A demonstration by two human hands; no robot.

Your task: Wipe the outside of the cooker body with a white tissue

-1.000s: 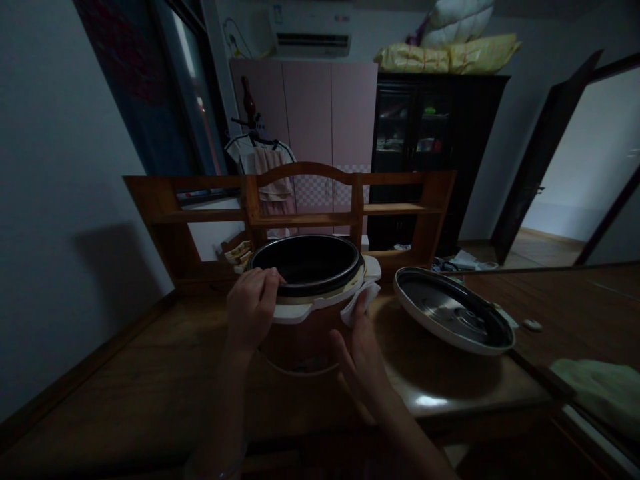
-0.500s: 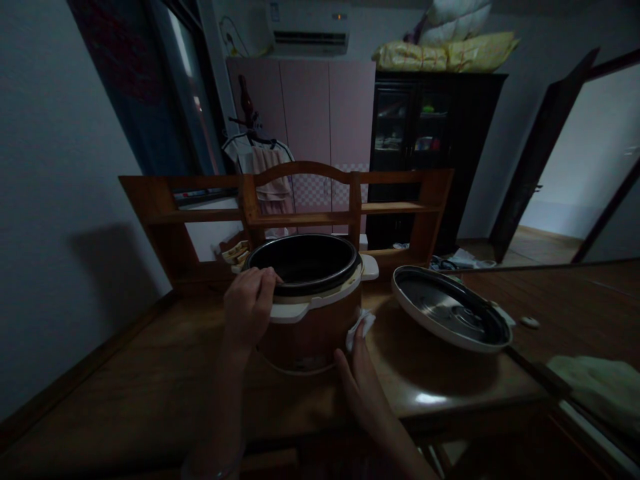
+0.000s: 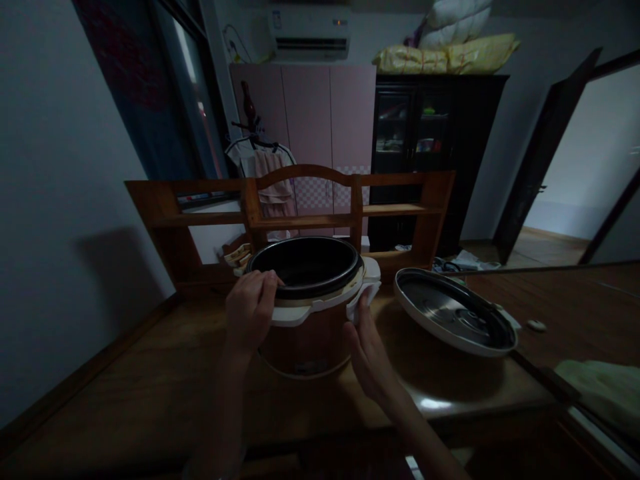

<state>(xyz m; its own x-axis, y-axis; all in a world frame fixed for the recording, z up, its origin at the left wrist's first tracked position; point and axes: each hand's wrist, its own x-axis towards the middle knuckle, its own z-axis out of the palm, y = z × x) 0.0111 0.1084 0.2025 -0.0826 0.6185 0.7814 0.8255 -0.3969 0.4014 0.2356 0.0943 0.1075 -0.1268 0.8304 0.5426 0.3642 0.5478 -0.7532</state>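
Observation:
An electric pressure cooker with a brown body and white rim stands upright and lidless on the wooden desk. Its dark inner pot shows from above. My left hand is closed over the near left part of the rim, fingertips reaching inside. With my right hand I press a white tissue against the cooker's right side, just below the rim by the side handle. The cooker's round lid lies to the right, its metal inner face turned up.
Behind the cooker rises a wooden shelf rack. A small round object lies right of the lid, and a pale green cloth sits at the lower right. A wall bounds the left side.
My right hand has moved the tissue upward along the cooker's right side, from mid-body to just under the rim. My left hand keeps its hold on the rim.

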